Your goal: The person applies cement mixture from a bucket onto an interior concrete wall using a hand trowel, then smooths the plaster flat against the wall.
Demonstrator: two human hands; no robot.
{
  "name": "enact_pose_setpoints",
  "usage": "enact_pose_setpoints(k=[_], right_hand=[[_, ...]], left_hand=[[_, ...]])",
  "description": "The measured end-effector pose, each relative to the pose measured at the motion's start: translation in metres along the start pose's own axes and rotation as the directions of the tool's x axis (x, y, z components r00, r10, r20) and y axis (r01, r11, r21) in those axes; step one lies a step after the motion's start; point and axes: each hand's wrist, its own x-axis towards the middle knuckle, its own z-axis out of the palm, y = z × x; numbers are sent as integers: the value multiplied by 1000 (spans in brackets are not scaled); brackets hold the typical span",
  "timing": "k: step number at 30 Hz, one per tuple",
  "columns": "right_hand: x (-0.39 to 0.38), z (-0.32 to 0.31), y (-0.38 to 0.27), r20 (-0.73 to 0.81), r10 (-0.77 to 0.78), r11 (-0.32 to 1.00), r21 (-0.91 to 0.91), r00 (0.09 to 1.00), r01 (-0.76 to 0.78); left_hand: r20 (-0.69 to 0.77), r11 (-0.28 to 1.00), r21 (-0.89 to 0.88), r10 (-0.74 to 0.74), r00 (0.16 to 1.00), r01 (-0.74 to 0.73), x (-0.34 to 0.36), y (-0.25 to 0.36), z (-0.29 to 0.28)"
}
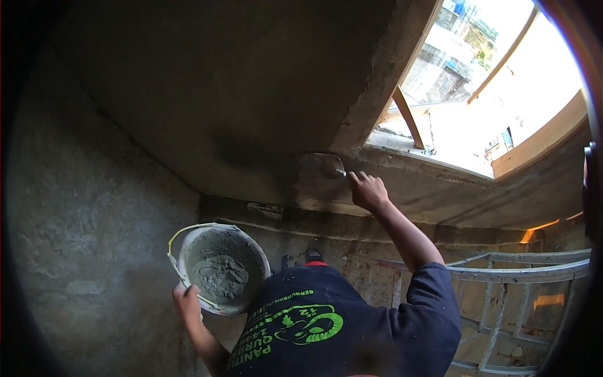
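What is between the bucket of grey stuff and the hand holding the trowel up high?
In the head view, only grey plastered wall lies between the bucket and the right hand with the trowel.

Runs as a rough concrete ledge (pixel 352 223) along the wall, under the sloped grey ceiling and below the window opening. Bears a small flat pale piece (pixel 264 209) near its left end, lying directly on the top. Shows grey smears and dust along its front edge. Meets, toward the right, a pale metal frame (pixel 521 267) standing just below it.
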Motion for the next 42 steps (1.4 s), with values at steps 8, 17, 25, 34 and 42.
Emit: enact_pose_setpoints(k=[8, 17, 25, 34, 42], right_hand=[[36, -164, 11, -769, 175, 973, 232, 614, 14], [22, -23, -11, -230, 1, 1000, 8, 973, 1], [-56, 52, -59, 322, 63, 924, 339, 945, -177], [-152, 93, -151, 508, 118, 554, 679, 853, -481], [-85, -11, -82, -105, 173, 612, 790, 979, -23]], left_hand=[[-21, 998, 61, 20, 1000, -19, -9, 15, -2], [37, 999, -15, 34, 999, -34, 14, -20, -3], [8, 996, 87, 36, 999, -36, -7, 21, -3], [54, 990, 105, 89, 995, -94, -6, 33, -2], [87, 995, 68, 65, 994, -71, -9, 39, -9]])
